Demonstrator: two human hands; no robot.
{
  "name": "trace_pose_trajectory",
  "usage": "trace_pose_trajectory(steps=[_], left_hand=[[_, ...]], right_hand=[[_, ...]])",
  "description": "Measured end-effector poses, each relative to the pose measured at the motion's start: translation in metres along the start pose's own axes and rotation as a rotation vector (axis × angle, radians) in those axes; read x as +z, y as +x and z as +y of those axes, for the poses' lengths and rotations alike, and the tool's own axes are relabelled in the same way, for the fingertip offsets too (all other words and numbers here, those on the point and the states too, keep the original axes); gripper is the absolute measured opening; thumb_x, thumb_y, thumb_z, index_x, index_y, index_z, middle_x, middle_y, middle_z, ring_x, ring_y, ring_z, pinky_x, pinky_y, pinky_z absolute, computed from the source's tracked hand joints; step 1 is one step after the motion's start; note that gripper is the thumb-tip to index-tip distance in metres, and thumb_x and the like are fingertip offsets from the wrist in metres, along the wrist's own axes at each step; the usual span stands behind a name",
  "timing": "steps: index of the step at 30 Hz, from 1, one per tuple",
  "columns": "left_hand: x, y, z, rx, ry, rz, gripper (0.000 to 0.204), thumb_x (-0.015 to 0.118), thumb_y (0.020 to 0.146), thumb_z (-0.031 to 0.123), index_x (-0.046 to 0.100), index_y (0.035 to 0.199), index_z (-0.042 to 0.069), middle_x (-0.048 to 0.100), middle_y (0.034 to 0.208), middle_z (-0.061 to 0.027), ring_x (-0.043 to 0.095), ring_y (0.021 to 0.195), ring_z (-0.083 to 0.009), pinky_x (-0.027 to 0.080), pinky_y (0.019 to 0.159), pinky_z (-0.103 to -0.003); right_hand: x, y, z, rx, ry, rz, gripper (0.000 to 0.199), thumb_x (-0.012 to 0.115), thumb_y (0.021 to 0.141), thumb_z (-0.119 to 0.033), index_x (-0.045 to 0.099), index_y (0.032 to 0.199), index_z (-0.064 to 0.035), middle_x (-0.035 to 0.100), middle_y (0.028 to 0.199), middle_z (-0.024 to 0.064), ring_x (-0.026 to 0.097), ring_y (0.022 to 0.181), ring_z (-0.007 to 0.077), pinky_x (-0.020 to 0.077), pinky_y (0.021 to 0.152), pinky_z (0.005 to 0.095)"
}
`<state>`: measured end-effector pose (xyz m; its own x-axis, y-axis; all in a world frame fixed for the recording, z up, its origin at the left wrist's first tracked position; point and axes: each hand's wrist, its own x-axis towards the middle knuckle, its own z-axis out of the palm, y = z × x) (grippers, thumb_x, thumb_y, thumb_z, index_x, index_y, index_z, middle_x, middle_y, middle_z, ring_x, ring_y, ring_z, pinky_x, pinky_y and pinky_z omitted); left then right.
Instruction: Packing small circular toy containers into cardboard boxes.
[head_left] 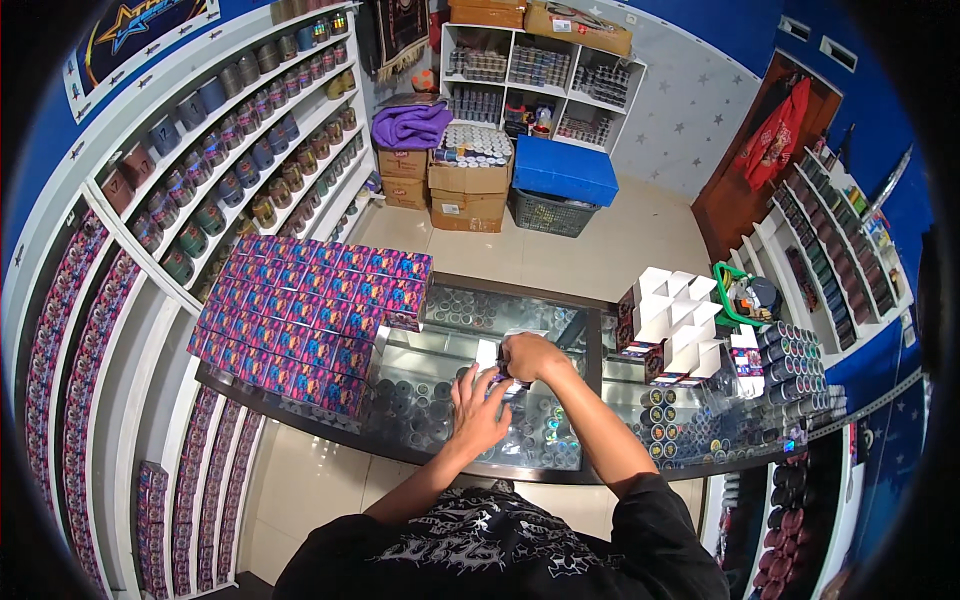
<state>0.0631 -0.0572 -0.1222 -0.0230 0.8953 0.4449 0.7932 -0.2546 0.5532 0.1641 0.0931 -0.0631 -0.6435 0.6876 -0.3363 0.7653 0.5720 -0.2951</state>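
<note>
Over the glass counter point(450, 345), my two hands meet at a small box point(487, 354) with a white flap standing up. Most of this box is hidden behind my fingers. My left hand point(478, 412) steadies its near side, fingers slightly spread and bent against it. From the right, my right hand point(532, 358) curls closed at the box's open end; what its fingers grip is hidden. Left of them lies a big block of purple, pink and blue printed boxes point(300, 310), set in tight rows. To the right stand several open boxes point(675, 325) with white flaps raised.
Stacked cylindrical containers point(790, 365) and a green basket point(745, 290) occupy the counter's right end. Round-topped goods point(657, 415) show through the glass. Shelves of cans point(240, 130) line the left wall. Beyond the counter are cardboard boxes point(467, 205) and a blue-lidded crate point(565, 170).
</note>
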Motion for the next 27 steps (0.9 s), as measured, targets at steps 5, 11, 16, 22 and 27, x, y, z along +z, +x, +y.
trace_pose_trajectory(steps=[5,11,16,22,27], left_hand=[[0.014,-0.002,0.009,0.019,0.117,-0.112,0.050,0.067,0.074,0.019,0.058,0.123,0.011,0.046,0.131,-0.0100,0.033,0.130,-0.0296,0.020,0.104,-0.059],[0.011,0.006,0.015,-0.012,0.080,-0.171,0.053,0.067,0.074,0.022,0.055,0.123,0.006,0.045,0.129,-0.0125,0.035,0.129,-0.0288,0.019,0.104,-0.058],[0.012,0.007,0.010,-0.044,0.083,-0.179,0.057,0.068,0.074,0.023,0.053,0.125,0.005,0.044,0.130,-0.0140,0.033,0.133,-0.0301,0.018,0.106,-0.059],[0.015,0.013,0.010,-0.028,0.057,-0.206,0.058,0.069,0.074,0.024,0.052,0.126,0.004,0.041,0.136,-0.0160,0.028,0.138,-0.0328,0.014,0.108,-0.061],[0.016,0.011,0.009,-0.016,0.070,-0.236,0.058,0.069,0.074,0.024,0.051,0.126,0.004,0.041,0.137,-0.0162,0.028,0.138,-0.0332,0.016,0.108,-0.061]], right_hand=[[0.001,0.006,-0.002,0.016,0.026,-0.023,0.019,0.065,0.068,-0.013,0.070,0.083,-0.0036,0.068,0.087,0.0203,0.065,0.086,0.0370,0.0516,0.074,0.0436],[-0.004,0.003,-0.007,-0.045,0.090,-0.008,0.018,0.063,0.067,-0.008,0.069,0.083,-0.0023,0.068,0.086,0.0198,0.065,0.086,0.0375,0.0512,0.074,0.0439],[-0.004,0.001,-0.003,-0.062,0.078,0.050,0.018,0.062,0.068,-0.007,0.068,0.084,-0.0022,0.068,0.087,0.0200,0.064,0.086,0.0381,0.0508,0.075,0.0447],[-0.001,0.003,0.003,-0.064,0.040,0.098,0.019,0.063,0.068,-0.008,0.068,0.085,-0.0012,0.068,0.088,0.0212,0.064,0.088,0.0388,0.0514,0.077,0.0452],[-0.003,0.003,0.001,-0.024,0.013,0.047,0.019,0.063,0.069,-0.008,0.069,0.086,-0.0013,0.068,0.090,0.0215,0.065,0.089,0.0385,0.0517,0.079,0.0453]])
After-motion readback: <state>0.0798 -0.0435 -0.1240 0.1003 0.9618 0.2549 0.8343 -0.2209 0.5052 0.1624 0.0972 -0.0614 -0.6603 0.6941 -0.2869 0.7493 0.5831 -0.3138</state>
